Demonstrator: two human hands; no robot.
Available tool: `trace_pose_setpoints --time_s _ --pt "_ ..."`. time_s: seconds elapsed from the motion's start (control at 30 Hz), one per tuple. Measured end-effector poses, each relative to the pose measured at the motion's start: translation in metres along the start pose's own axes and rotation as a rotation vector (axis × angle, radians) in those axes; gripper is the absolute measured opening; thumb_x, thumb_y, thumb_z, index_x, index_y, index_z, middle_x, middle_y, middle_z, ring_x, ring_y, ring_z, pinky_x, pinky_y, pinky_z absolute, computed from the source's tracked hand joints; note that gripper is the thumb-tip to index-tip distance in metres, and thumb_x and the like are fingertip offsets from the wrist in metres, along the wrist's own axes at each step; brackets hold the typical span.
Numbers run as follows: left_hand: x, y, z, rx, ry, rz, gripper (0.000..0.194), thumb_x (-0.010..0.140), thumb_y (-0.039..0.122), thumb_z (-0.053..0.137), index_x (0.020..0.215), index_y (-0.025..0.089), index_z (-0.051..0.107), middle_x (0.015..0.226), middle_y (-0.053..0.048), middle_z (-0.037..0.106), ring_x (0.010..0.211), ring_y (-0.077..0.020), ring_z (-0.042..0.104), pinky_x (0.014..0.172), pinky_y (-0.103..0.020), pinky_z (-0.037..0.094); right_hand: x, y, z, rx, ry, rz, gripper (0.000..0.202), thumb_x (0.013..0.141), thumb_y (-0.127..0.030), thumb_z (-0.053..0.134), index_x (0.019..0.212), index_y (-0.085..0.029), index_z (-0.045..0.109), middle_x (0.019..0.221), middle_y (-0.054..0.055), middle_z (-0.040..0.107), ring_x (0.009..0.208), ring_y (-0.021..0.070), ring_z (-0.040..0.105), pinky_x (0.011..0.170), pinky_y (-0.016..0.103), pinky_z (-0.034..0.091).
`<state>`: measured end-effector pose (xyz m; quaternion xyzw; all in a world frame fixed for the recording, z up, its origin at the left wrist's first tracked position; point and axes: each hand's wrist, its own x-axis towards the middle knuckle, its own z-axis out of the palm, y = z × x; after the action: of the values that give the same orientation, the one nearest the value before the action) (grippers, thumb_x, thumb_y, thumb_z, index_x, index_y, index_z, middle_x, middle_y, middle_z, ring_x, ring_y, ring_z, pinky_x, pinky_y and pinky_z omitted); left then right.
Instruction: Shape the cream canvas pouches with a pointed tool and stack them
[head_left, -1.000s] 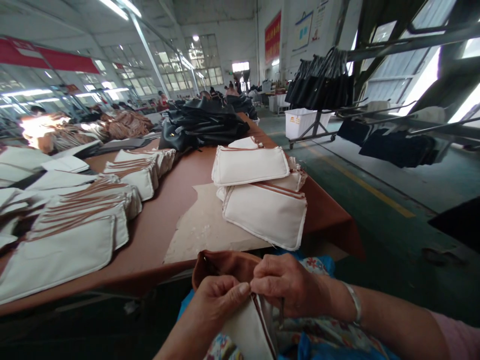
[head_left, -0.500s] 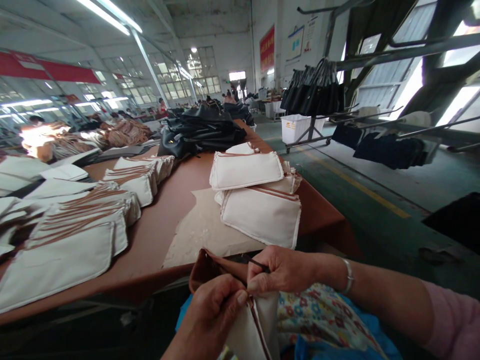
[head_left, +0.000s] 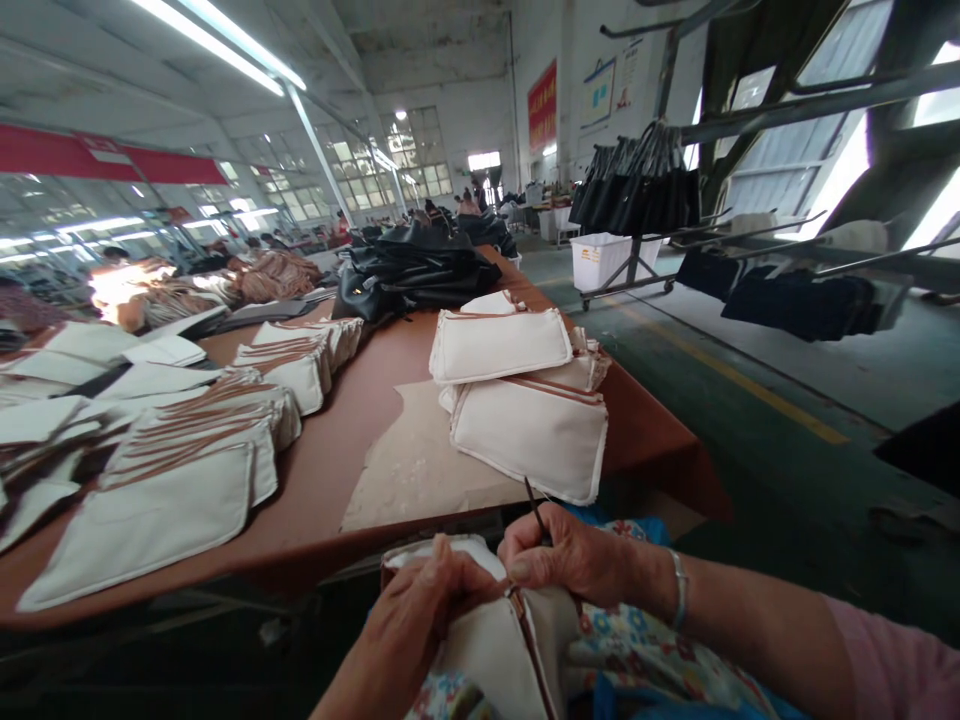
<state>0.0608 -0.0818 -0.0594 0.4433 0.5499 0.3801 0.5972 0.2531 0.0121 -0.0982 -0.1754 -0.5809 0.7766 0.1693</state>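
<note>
A cream pouch [head_left: 480,655] with a brown zipper [head_left: 529,640] lies across my lap, its far end up near the table's front edge. My left hand [head_left: 420,610] holds the pouch beside the zipper, thumb raised and fingers bent over the fabric. Closed above the zipper's upper end is my right hand [head_left: 577,560], which grips a thin dark stick-like tool [head_left: 534,500] pointing up and away. The tool's lower end is hidden by the fingers, and its kind is unclear. Fingertips of both hands nearly meet at the zipper.
Cream pouches [head_left: 529,435] are piled on the brown-covered table [head_left: 360,420], partly over a cardboard sheet [head_left: 412,470]. Rows of more pouches [head_left: 180,510] lie at left. Black bags [head_left: 412,265] are heaped behind. At right stands a rack with hanging black bags [head_left: 634,190].
My left thumb has lifted and the left hand lies flatter over the pouch. The dark tool in my right hand has tilted upright. The pouch's far flap has turned, showing its cream side.
</note>
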Motion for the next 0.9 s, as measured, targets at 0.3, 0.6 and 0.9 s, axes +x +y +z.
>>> trace_pose_setpoints --time_s 0.3,0.6,0.9 --pt "-0.009 0.011 0.018 0.378 0.172 0.144 0.037 0.085 0.048 0.062 0.064 0.017 0.059 0.061 0.002 0.047 0.06 -0.0143 0.039 0.053 -0.022 0.029 0.012 -0.009 -0.01 -0.458 -0.022 -0.204 0.038 0.087 -0.049 0.059 0.077 -0.012 0.06 0.063 -0.003 0.046 0.057 0.0077 0.038 0.053 0.02 0.031" --pt "-0.022 0.033 0.011 0.549 -0.01 0.235 0.038 0.094 0.049 0.046 0.077 0.017 0.057 0.073 0.002 0.042 0.068 -0.0147 0.036 0.059 -0.023 0.03 0.013 -0.062 0.008 -0.684 -0.227 -0.214 0.048 0.087 -0.056 0.055 0.066 -0.013 0.05 0.062 -0.005 0.034 0.056 0.0064 0.031 0.051 0.02 0.025" --pt "-0.045 0.014 -0.072 0.743 -0.034 0.058 0.042 0.083 0.046 0.062 0.06 0.02 0.038 0.065 0.006 0.03 0.061 -0.0122 0.025 0.052 -0.024 0.02 0.02 -0.073 -0.024 -0.75 0.023 -0.337 0.053 0.081 -0.056 0.063 0.055 -0.015 0.042 0.054 -0.006 0.031 0.053 0.0064 0.027 0.048 0.021 0.022"
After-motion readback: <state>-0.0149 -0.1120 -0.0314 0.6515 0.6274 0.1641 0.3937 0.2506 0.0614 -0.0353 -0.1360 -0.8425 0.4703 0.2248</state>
